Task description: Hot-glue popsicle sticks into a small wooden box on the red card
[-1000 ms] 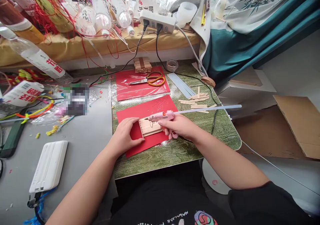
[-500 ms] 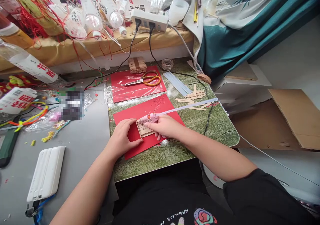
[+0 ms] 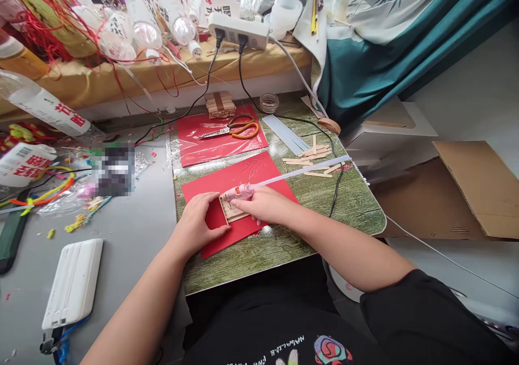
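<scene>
Centrally in the frame, the left hand (image 3: 199, 221), thumb and fingers parted, grips the left end of the stick panel (image 3: 232, 212) on the red sheet (image 3: 259, 170), while the right hand (image 3: 264, 205) is wrapped round the glue gun (image 3: 240, 192), its nozzle near the panel's upper left corner, with scissors (image 3: 230, 131) farther up.

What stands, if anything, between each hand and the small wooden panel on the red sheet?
For the right hand, the pink glue gun it holds: it sits over the panel, hiding part of it. For the left hand, nothing visible: its thumb and fingers bracket the panel's left end.
</scene>
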`<state>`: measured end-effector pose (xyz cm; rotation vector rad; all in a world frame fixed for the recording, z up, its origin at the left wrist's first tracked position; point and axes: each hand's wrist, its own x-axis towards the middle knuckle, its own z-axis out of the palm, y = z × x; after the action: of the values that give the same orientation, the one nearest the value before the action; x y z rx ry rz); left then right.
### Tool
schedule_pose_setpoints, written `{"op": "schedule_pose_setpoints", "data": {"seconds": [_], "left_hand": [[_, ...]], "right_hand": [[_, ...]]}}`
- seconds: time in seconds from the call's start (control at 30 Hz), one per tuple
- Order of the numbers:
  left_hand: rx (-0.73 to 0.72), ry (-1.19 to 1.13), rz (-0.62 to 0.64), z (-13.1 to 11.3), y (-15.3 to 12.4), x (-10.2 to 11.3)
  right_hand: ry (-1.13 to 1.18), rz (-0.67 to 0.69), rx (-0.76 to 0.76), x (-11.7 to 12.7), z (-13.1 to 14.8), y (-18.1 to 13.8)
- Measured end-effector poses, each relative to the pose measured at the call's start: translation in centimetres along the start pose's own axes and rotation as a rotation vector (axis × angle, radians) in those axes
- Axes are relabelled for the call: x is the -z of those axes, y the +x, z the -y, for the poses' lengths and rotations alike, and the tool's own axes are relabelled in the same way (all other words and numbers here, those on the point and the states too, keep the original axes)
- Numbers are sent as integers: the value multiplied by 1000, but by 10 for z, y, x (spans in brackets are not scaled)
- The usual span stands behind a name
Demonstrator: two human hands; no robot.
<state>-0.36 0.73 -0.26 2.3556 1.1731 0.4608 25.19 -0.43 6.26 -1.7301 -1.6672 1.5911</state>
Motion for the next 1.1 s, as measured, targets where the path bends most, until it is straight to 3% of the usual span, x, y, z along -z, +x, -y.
{"op": "schedule_pose_setpoints", "data": {"seconds": [0.67,0.87,1.1], "left_hand": [[10,-2,9,-1,-1,0],[10,-7,4,-1,0,0],[11,-2,6,0,0,0]], "right_hand": [[49,40,-32,0,-3,-4],[-125,-18,219,4,5,-12],[-118,-33,145,2,1,-10]]}}
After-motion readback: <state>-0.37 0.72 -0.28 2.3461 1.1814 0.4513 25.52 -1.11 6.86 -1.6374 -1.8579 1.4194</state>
